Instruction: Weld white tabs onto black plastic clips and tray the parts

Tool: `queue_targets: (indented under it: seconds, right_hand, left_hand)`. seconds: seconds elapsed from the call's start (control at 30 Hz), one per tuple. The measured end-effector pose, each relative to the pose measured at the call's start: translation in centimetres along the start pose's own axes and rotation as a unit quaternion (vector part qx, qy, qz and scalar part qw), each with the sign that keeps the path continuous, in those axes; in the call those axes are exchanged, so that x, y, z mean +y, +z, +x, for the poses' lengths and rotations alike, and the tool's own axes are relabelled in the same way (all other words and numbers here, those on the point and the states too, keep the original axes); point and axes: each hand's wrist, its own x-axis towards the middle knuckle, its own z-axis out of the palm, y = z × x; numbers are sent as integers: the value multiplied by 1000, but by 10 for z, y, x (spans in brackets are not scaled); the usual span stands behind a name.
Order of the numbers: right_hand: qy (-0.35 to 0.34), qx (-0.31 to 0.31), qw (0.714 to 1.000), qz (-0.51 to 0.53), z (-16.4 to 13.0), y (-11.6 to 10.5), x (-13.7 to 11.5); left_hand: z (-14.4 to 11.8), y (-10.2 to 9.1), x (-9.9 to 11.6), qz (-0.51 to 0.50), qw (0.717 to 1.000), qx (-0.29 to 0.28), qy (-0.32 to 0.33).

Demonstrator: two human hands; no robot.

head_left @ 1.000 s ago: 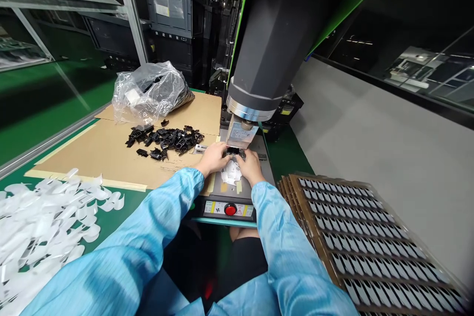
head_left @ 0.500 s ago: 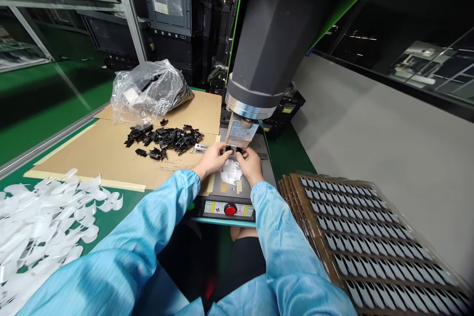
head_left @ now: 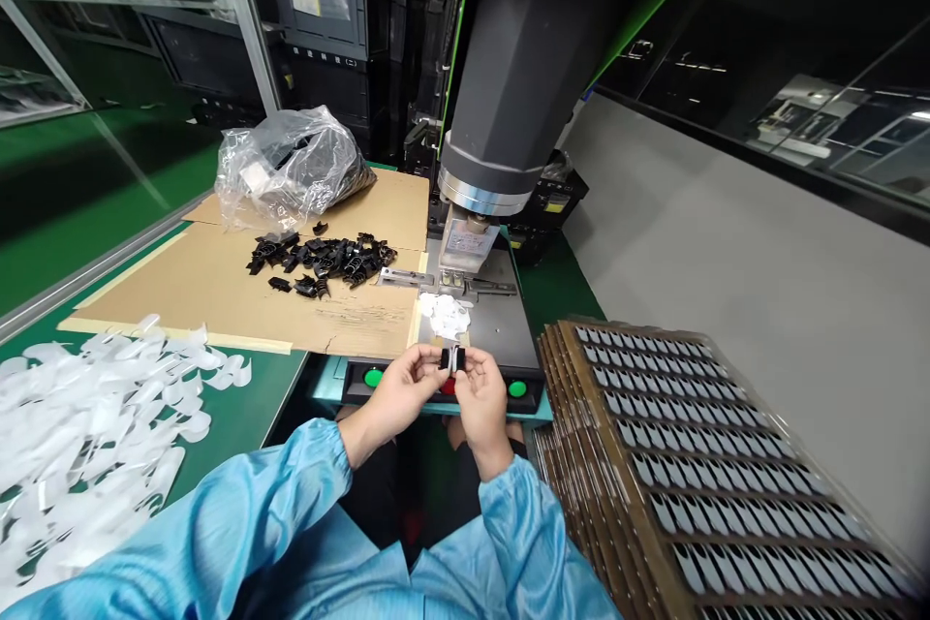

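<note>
Between my two hands is a small black plastic part with a pale strip across its middle. My left hand pinches its left end; my right hand pinches the right end. Both hands are over the machine's front panel, partly covering a red button. Beyond them stands the press head, above a metal fixture with nothing black in it. A small heap of white pieces lies on the machine base, just past my fingers.
Loose black parts are piled on the cardboard, with a clear plastic bag behind. White curved strips cover the near left table. Stacked trays of strip-like pieces stand at the right. Green buttons flank the panel.
Both hands have drawn back from the fixture under the press head toward me, bringing the black part with them. The fixture and the front panel's green buttons now show.
</note>
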Motion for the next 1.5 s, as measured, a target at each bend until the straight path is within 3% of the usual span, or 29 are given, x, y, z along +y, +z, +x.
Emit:
queue_targets:
  seconds: [0.33, 0.77, 1.5]
  right_hand:
    - [3, 5, 1000, -22, -27, -11, -4]
    - [5, 2, 999, -36, -35, -17, 3]
    - [9, 4, 999, -33, -40, -19, 11]
  left_hand:
    - [-18, 4, 2, 26, 999, -38, -12]
    - [-21, 4, -5, 75, 997, -33, -5]
    - [-22, 0, -15, 59, 997, -41, -23]
